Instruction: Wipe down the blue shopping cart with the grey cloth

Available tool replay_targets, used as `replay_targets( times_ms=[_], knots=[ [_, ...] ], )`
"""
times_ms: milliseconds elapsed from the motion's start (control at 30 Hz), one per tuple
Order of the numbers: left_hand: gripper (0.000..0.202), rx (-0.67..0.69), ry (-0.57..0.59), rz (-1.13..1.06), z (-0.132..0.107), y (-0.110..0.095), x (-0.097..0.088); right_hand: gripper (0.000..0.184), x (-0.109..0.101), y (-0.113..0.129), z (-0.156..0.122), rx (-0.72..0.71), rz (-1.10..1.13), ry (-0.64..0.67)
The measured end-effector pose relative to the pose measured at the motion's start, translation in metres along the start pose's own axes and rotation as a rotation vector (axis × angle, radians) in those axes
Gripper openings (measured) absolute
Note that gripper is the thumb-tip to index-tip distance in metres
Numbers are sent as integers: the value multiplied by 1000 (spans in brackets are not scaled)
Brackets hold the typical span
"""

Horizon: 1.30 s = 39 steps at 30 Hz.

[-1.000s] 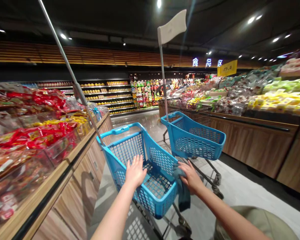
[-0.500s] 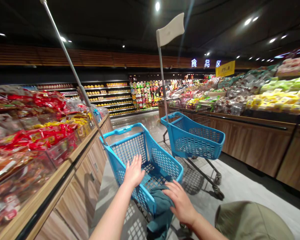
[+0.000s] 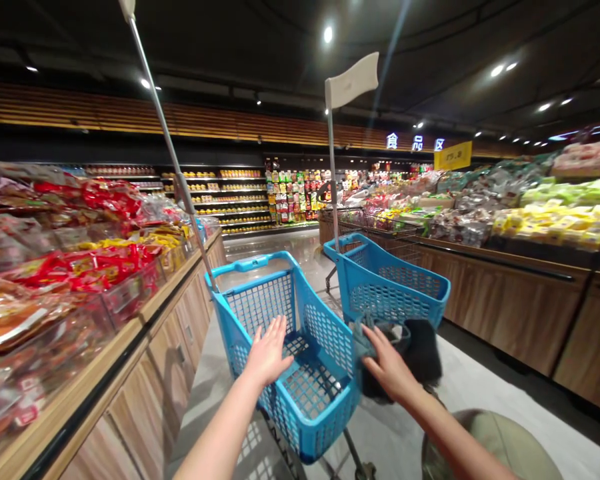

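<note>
Two blue shopping carts stand in the aisle ahead of me, and I take the nearer cart (image 3: 300,373) as my landmark. My left hand (image 3: 269,353) lies flat over its near left rim, fingers spread and straight, closed on nothing, the palm just touching or hovering at the plastic edge; I cannot tell which. My right hand (image 3: 390,365) is at the cart's right side, just outside the basket wall, fingers curled around a dark grey-blue cloth (image 3: 380,337) that bunches above my knuckles and hangs down in a darker fold to the right of the cart. A thin metal pole (image 3: 173,157) rises slanting from the cart's far left corner, beside its blue handle. The second cart (image 3: 395,290) sits just beyond and to the right of the near one, its basket angled away, with an upright pole carrying a white flag (image 3: 353,80). Left of my cart runs a wooden display counter (image 3: 145,353) piled with red and yellow packets. Right of it, past the second cart, another wooden counter (image 3: 520,300) holds wrapped goods in green and yellow
</note>
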<state>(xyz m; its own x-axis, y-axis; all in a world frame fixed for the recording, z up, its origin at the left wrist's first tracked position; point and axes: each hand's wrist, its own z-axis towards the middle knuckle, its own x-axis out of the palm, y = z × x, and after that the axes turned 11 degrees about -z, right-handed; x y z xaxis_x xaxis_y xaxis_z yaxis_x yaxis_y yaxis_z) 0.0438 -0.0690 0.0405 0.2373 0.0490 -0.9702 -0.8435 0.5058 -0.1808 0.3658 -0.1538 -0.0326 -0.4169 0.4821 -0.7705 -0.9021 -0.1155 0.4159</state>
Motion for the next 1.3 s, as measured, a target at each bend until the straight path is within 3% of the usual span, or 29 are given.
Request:
replay_targets(
  times_ms=[67,167,267,367,467,600,667,767,833,900,1033,1133,1200,1300],
  knots=[
    [94,17,28,-2,-2,1,-2,70,23,18,20,4,-65,154],
    [99,24,70,9,-4,1,-5,68,43,39,66,-31,-170,245],
    [101,24,74,1,-3,2,-5,66,46,57,110,-90,-223,268],
    [99,15,44,-15,-2,5,-2,70,43,68,127,-78,-241,316],
    [95,7,13,-12,-4,13,-1,78,35,70,110,-42,-270,387],
    [88,8,-1,32,-4,36,-8,73,24,76,51,52,-247,426],
    [85,-37,-15,72,-4,50,-13,69,23,84,15,105,-130,354],
    [84,-181,-97,145,-11,60,-21,58,30,95,-31,78,143,176],
    [81,-251,-177,165,-24,54,-23,50,34,96,-47,48,283,54],
    [77,-244,-193,108,-41,39,-20,45,33,94,-46,56,346,-100],
    [76,-203,-173,-15,-69,3,2,43,-2,100,5,-33,330,-411],
    [75,-254,-147,-62,-78,-9,17,46,-33,112,71,-293,235,-447],
    [72,-250,-185,-57,-81,-6,23,47,-40,113,116,-461,97,-363],
    [68,-256,-281,-28,-82,6,25,40,-29,101,160,-545,-199,-65]
  ],
)
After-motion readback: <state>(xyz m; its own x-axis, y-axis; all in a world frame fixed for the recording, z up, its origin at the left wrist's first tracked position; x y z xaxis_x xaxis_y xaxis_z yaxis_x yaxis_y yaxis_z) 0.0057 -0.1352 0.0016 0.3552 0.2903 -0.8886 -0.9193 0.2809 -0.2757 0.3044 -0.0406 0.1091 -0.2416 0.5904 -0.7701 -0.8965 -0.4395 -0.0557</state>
